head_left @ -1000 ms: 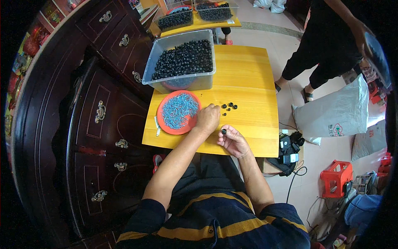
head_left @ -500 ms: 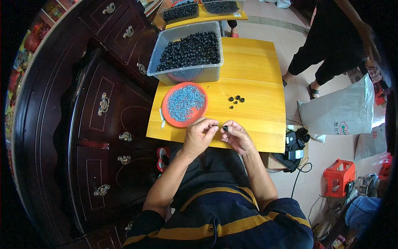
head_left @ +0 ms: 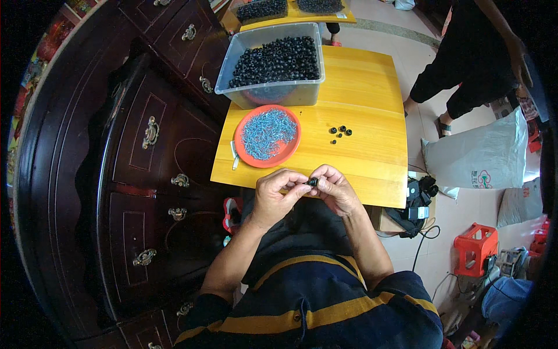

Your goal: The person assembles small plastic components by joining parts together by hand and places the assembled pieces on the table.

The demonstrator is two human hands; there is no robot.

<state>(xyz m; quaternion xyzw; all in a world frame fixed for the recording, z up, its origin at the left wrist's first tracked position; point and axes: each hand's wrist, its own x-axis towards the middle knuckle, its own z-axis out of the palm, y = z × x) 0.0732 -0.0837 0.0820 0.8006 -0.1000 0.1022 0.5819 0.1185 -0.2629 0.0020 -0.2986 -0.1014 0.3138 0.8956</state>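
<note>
Close together above the near edge of the yellow table, both my hands are closed. Thumb and fingers of my right hand [head_left: 340, 194] pinch a small black ring-shaped part [head_left: 314, 181]. My left hand [head_left: 275, 196] meets it from the left, fingertips pinched at the part's side; whatever they hold is too small to make out. Just beyond my left hand is an orange-red plate [head_left: 286, 158] heaped with small shiny bluish-silver pieces. Several loose black parts [head_left: 342, 129] of different sizes lie farther right on the wood.
A clear plastic bin [head_left: 272, 96] full of black parts stands at the table's [head_left: 366, 87] far left. Dark wooden drawers [head_left: 139, 174] line the left side. A person [head_left: 465, 64] stands at the right near a white sack [head_left: 476, 154]. A red stool [head_left: 476, 250] is on the floor.
My hands have come together, the left fingertips now touching the black part in my right. The whole view has shifted slightly, table contents appearing higher and further right.
</note>
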